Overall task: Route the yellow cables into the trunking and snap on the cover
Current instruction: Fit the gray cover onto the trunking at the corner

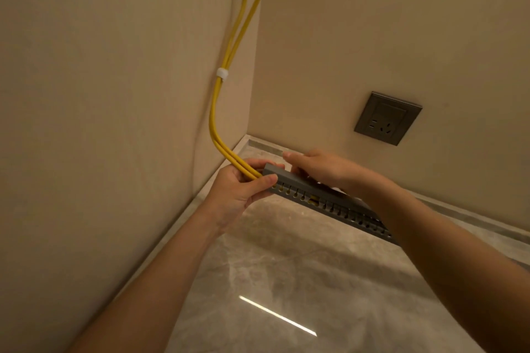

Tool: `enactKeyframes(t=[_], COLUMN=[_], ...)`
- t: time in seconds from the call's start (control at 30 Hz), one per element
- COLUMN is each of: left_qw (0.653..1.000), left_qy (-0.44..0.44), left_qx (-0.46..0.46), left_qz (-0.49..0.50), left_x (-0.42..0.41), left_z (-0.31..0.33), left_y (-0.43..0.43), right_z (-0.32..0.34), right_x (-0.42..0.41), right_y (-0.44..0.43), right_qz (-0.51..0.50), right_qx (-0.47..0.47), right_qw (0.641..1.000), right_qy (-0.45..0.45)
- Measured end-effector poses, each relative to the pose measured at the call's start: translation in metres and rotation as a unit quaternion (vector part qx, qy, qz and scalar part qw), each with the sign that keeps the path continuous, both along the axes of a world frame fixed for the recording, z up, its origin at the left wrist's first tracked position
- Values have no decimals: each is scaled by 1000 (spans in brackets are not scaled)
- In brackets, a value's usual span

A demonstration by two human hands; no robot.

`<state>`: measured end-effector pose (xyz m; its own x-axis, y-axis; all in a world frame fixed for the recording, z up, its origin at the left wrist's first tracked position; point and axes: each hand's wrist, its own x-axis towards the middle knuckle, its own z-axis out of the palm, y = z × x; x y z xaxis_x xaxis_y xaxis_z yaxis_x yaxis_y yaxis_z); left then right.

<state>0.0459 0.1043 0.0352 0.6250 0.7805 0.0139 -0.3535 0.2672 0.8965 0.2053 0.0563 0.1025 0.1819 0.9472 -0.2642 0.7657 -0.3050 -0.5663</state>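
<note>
Two yellow cables [229, 46] hang down the left wall, bound by a white tie [222, 73], and curve into the end of a grey slotted trunking [338, 208]. The trunking is lifted off the floor near the room's corner, with a grey cover [282, 173] on its top. Yellow shows through the side slots. My left hand [241, 195] grips the trunking's near end where the cables enter, thumb on the slotted side. My right hand [318, 166] lies over the cover, fingers pressed along its far edge. The trunking's right end is hidden behind my right forearm.
A grey wall socket [387, 117] sits on the right wall above the skirting. Glossy marble floor [286, 281] spreads below, with a pale skirting strip [183, 215] running along both walls into the corner.
</note>
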Motion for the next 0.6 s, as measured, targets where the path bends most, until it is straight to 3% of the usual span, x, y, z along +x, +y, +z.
enactKeyframes(t=[0.13,0.4,0.6], left_qw=[1000,999,991], left_qy=[2,-6,120], left_qx=[6,-40,40], left_qz=[13,1,-37], left_x=[0,-3,-7], left_z=[1,2,4], left_y=[-1,-7,-21], right_z=[-5,-1,-1], right_x=[-11,-18,-17], right_y=[9,12,10], right_qz=[20,6,27], right_qx=[-37,-41,-61], right_qw=[999,994,993], right_qy=[3,-100,-97])
